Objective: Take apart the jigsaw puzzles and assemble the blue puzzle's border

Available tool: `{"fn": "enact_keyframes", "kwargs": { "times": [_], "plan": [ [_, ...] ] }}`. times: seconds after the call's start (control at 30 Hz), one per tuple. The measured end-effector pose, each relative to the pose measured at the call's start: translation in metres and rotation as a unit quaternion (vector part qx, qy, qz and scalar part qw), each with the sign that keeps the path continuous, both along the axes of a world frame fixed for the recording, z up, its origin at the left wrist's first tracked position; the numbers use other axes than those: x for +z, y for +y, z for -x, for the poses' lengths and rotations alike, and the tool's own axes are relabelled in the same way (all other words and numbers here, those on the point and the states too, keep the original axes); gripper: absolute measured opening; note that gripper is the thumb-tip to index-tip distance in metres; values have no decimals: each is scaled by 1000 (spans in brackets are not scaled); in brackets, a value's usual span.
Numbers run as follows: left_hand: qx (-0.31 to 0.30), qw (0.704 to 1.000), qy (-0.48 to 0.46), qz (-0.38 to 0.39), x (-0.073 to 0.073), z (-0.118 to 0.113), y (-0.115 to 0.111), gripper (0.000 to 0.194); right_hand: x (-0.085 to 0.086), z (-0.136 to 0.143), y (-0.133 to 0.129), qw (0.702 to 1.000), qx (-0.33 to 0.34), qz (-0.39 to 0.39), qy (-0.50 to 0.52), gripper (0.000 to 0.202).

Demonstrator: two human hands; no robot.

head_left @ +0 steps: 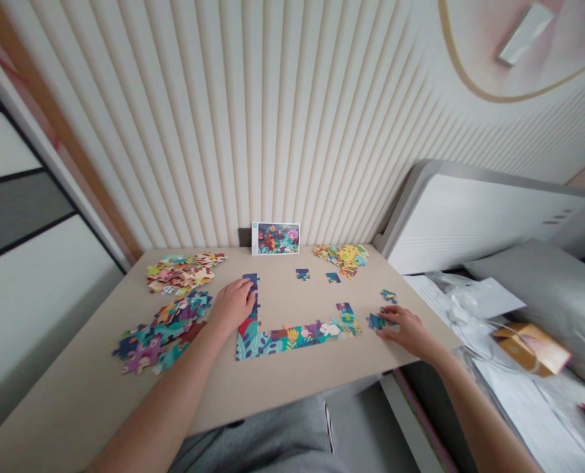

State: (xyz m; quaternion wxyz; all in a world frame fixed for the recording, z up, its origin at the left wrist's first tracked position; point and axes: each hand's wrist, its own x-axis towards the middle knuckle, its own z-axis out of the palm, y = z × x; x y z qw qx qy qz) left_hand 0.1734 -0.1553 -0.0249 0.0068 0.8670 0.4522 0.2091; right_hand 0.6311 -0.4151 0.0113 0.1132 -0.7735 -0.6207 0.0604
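Observation:
My left hand (234,304) lies on the left strip of a partly joined jigsaw puzzle (292,337), fingertips resting on its dark blue pieces. That puzzle forms an L, with a bottom row of teal plants and a white animal. At the right, my right hand (405,328) has its thumb and fingers closed around a blue puzzle piece (374,322), partly hidden by the fingers. Just above it lies a loose blue-and-yellow piece (389,297). Two more dark blue pieces, one left (302,274) and one right (332,278), lie farther back.
A picture card (279,238) leans against the ribbed wall. Heaps of pieces lie at the back left (181,274), left front (162,332) and back right (344,255) of the table (243,394). A bed with a grey pillow (543,289) and an orange box (532,348) stands right.

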Motion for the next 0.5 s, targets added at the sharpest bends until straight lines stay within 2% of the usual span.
{"fn": "enact_keyframes", "kwargs": {
  "times": [0.17,0.33,0.4,0.5],
  "plan": [
    [2,1000,3,2,-1,0,0,40,4,8,5,999,-2,-25,27,41],
    [9,1000,4,5,-3,0,1,41,19,19,23,987,6,-75,139,32],
    [11,1000,1,9,-3,-1,0,40,21,31,39,970,9,-126,210,35],
    [11,1000,-7,14,-1,-1,-1,39,20,52,75,924,32,-178,338,46]
  ]
}}
